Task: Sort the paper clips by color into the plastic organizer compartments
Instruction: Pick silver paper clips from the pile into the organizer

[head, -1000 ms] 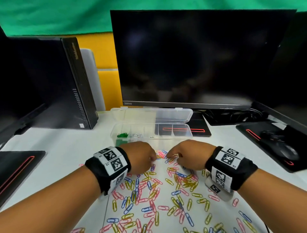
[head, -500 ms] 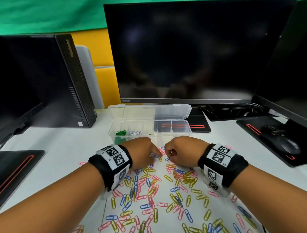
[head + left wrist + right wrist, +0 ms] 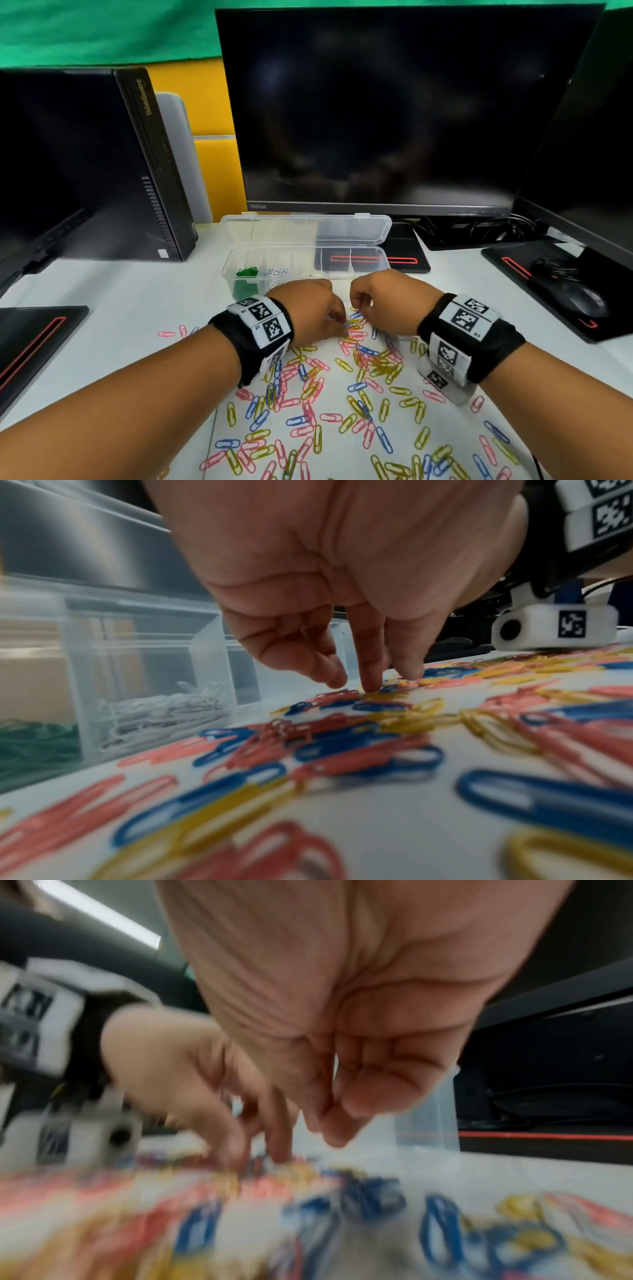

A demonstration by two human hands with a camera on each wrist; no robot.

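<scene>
Pink, yellow and blue paper clips point(image 3: 342, 394) lie scattered on the white desk in front of me. The clear plastic organizer point(image 3: 301, 263) stands open just beyond them, with green clips point(image 3: 246, 272) in its leftmost compartment and white clips point(image 3: 277, 273) in the one beside it. My left hand point(image 3: 339, 325) points down at the pile's far edge. Its fingertips point(image 3: 371, 685) touch clips, and none is clearly pinched. My right hand point(image 3: 358, 305) hovers a little above the pile, thumb and fingers point(image 3: 329, 1123) pressed together. The blur hides whether a clip sits between them.
A dark monitor point(image 3: 394, 109) stands behind the organizer, its base point(image 3: 404, 253) touching the organizer's right end. A small black computer point(image 3: 137, 171) is at the back left. A mouse point(image 3: 585, 301) rests on a black pad at right. Another pad point(image 3: 34, 342) lies at left.
My right hand has lifted off the pile and drawn its fingers into a pinch. My left hand stays down on the clips and has shifted slightly toward the right hand.
</scene>
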